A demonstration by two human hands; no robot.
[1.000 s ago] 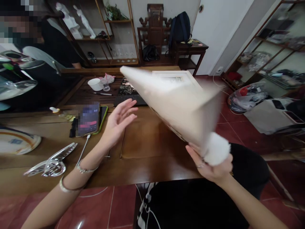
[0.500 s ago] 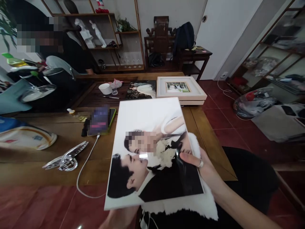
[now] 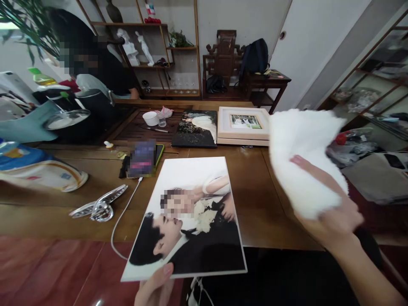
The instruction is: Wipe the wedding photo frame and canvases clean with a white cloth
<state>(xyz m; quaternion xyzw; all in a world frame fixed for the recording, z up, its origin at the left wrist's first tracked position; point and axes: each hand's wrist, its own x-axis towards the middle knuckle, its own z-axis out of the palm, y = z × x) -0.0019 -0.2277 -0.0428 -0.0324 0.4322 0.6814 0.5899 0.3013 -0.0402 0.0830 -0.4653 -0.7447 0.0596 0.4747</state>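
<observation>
The left hand (image 3: 156, 287) comes in at 6 o'clock of the view and grips the near edge of a large glossy photo print with a white border (image 3: 191, 216). Its thumb is pressed on the front face and the other fingers are hidden underneath. The print lies face up and roughly flat over the brown wooden worktop (image 3: 255, 191), with its near end jutting past the worktop's near edge. I cannot tell whether its far end rests on the wood.

The right hand (image 3: 331, 216), blurred, is closed around a fluffy white cloth (image 3: 302, 157), with the thumb lying across the fabric. The cloth is raised at 3 o'clock of the print, clear of it, above the worktop's right edge.

At 11 o'clock of the print a phone in a green case (image 3: 143, 155) lies on the worktop. A white charging cable (image 3: 123, 221) runs from it toward the near edge, just beside the print's left side. At 9 o'clock of the print sits a shiny silver wing-shaped ornament (image 3: 98, 207), and farther left a round plate with an orange rim (image 3: 41, 178).

At 12 o'clock of the print lie a dark unframed photo (image 3: 196, 127) and, touching its right side, a pale wooden picture frame (image 3: 244, 127). A white cup (image 3: 150, 118) stands left of them. At 10 o'clock of the view, a person in dark clothing (image 3: 105, 72) sits behind the worktop.
</observation>
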